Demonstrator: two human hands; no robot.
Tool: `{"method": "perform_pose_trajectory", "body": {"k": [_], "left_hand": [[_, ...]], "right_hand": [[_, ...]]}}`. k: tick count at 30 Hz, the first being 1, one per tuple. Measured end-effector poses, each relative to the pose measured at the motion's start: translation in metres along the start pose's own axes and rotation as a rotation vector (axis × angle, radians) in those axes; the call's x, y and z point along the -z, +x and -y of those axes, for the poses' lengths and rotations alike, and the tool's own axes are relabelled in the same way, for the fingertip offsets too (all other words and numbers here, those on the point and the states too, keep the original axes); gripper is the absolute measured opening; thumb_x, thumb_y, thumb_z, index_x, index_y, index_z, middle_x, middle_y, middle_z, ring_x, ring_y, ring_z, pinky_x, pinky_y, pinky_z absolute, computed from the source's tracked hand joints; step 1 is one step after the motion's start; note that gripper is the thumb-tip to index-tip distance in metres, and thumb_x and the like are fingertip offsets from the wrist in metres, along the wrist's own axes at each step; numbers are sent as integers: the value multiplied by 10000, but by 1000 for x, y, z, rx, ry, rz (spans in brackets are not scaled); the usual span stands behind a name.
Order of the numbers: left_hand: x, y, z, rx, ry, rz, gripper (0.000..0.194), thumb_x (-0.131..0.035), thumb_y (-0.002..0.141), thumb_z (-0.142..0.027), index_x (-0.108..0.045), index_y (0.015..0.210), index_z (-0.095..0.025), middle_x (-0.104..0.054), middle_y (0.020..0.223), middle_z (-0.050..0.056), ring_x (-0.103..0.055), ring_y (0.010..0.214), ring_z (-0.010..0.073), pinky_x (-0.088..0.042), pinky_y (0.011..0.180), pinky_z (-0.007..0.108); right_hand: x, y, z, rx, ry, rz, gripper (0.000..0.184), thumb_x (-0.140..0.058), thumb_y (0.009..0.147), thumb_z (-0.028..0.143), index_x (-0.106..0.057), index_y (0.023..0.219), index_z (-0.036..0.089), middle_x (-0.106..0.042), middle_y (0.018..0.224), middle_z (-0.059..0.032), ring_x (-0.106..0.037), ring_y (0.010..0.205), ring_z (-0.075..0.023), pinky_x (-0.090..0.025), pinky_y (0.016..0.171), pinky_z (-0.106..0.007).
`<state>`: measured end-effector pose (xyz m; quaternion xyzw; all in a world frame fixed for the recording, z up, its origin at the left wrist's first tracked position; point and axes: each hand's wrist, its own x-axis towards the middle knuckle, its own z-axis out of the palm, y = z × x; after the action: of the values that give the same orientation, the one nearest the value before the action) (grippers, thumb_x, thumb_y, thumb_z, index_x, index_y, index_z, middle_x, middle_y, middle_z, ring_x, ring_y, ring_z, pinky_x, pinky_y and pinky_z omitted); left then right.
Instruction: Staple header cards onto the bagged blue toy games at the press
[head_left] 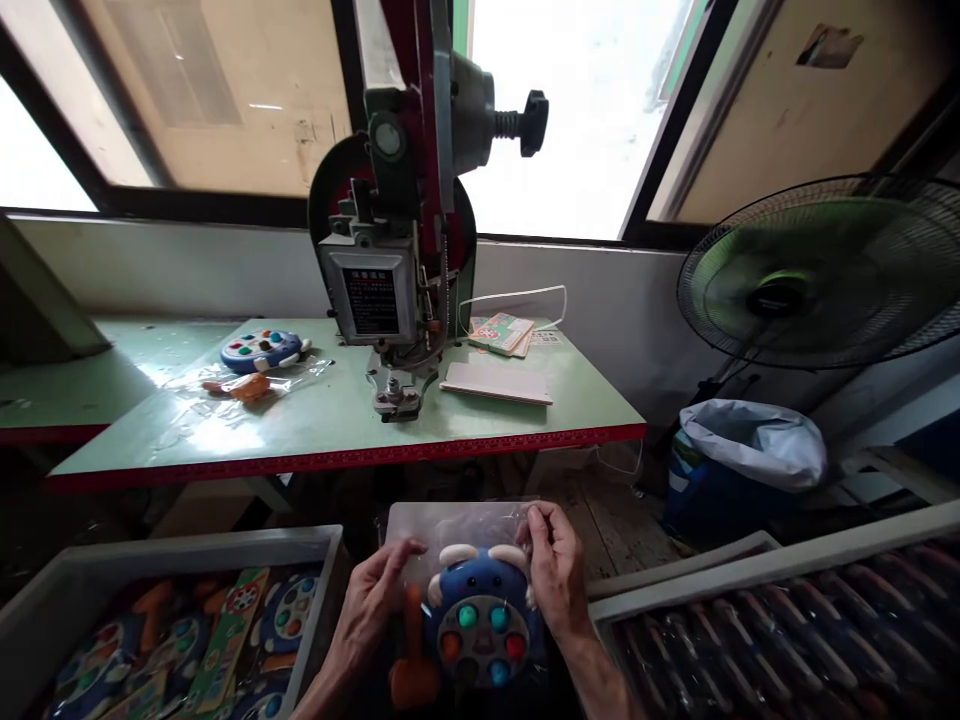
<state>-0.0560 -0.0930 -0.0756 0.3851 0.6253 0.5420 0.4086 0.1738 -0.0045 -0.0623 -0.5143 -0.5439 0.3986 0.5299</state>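
Observation:
A blue toy (481,612) with white horns and coloured round buttons sits in a clear plastic bag (456,524) low in the middle of the view. My left hand (371,605) grips the bag's left side, next to an orange toy mallet (413,655). My right hand (553,572) holds the bag's right side by the toy's horn. Both hands keep the bagged toy below the table's front edge.
A green table (300,425) with a red edge carries a press machine (397,250), another bagged blue toy (260,351), printed cards (501,333) and a flat pad (496,383). A grey bin (90,565) of toys stands at lower left. A fan (825,270) and a roller conveyor (787,640) stand at right.

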Motion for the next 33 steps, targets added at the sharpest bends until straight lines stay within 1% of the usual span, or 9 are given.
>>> {"method": "perform_pose_trajectory", "body": {"k": [4, 8, 14, 18, 21, 24, 26, 29, 33], "left_hand": [[17, 0, 2, 61, -76, -109, 589, -607, 868, -696, -808, 917, -145, -760, 802, 65, -636, 731, 222, -487, 627, 258], [32, -3, 2, 126, -181, -111, 618, -649, 825, -714, -803, 964, -133, -768, 819, 77, -640, 706, 218, -497, 600, 257], [58, 1, 4, 41, -81, -164, 563, -695, 797, -688, -813, 888, -145, -791, 924, 92, -668, 799, 232, -494, 631, 239], [77, 11, -6, -73, -35, -66, 385, -736, 834, -502, -799, 1062, -199, -748, 1241, 86, -664, 1056, 269, -513, 768, 238], [88, 16, -20, -94, -59, 30, 377, -717, 854, -355, -736, 1209, -229, -669, 1377, 68, -665, 1005, 227, -508, 740, 226], [90, 20, -28, -93, -116, 101, 479, -729, 817, -281, -687, 1292, -237, -662, 1371, 74, -670, 925, 202, -516, 721, 231], [86, 21, -27, -82, -227, 114, 689, -769, 784, -288, -558, 1440, -287, -677, 1342, 75, -689, 916, 207, -544, 733, 254], [75, 20, -16, -23, -366, -18, 996, -857, 728, -331, -324, 1570, -309, -738, 1195, 73, -717, 856, 207, -581, 694, 279], [65, 14, -9, 127, -373, -134, 685, -906, 687, -413, -638, 1250, -130, -772, 876, 67, -667, 620, 161, -542, 509, 237]], "right_hand": [[-17, -6, -7, 86, -168, -85, 502, -448, 952, 667, -671, 926, 217, -669, 665, -29, -592, 574, -187, -469, 585, -291], [-30, -10, -16, 79, -189, 4, 474, -446, 961, 653, -659, 873, 238, -681, 684, -34, -587, 583, -191, -454, 582, -288], [-45, -20, -20, 75, -143, 70, 471, -445, 971, 641, -627, 782, 249, -564, 559, 24, -510, 506, -162, -435, 552, -275], [-43, -10, -19, 151, -103, 112, 437, -542, 936, 613, -714, 807, 233, -741, 925, -69, -675, 891, -220, -519, 832, -313], [-39, -1, -21, 117, -52, 150, 449, -595, 896, 631, -750, 792, 222, -705, 1260, -114, -640, 1147, -276, -508, 956, -355], [-36, 2, -24, 3, -26, 239, 479, -620, 865, 661, -764, 809, 208, -770, 1020, -98, -690, 924, -259, -543, 789, -322], [-36, 0, -24, -25, -41, 243, 493, -628, 851, 676, -770, 821, 204, -762, 832, -67, -675, 786, -241, -535, 708, -305], [-35, -4, -21, -16, -72, 189, 509, -626, 836, 698, -765, 800, 209, -749, 778, -49, -657, 739, -236, -530, 664, -292], [-35, -7, -15, -8, -104, 172, 496, -629, 832, 700, -736, 781, 218, -719, 734, -27, -632, 699, -215, -514, 626, -272]]}}
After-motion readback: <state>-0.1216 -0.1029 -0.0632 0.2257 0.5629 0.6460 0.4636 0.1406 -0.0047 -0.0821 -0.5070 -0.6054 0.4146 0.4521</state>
